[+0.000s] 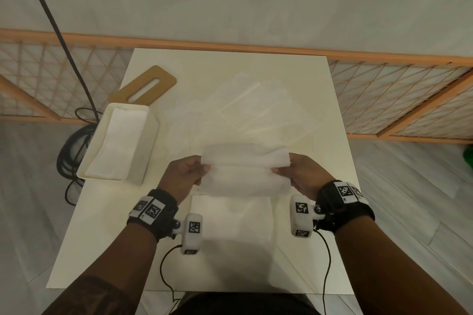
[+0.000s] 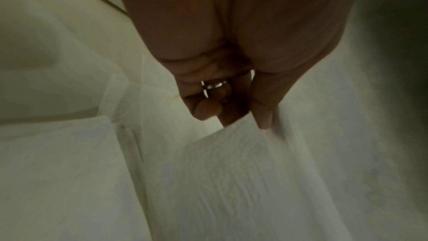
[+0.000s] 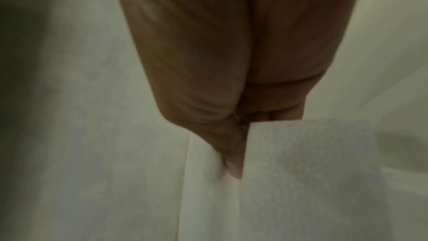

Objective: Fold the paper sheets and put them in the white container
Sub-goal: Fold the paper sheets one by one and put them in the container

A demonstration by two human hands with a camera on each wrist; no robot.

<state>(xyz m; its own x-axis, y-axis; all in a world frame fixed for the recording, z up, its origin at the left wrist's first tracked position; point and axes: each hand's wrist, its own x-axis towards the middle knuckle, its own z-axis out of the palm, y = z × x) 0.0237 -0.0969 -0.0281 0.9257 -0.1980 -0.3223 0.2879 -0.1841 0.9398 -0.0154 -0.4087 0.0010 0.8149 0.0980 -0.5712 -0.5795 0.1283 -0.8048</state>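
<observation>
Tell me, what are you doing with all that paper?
A person is folding a thin white paper sheet, holding it up over the white table. The left hand pinches one end and the right hand pinches the other. More loose sheets lie spread further back on the table. The white container on the left already has folded paper inside, and its wooden lid lies behind it.

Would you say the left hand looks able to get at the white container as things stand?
Probably yes for the path: the white container stands open-topped just left of the left hand, with bare table between. But that hand pinches the paper sheet together with the right hand, so it is occupied.
</observation>
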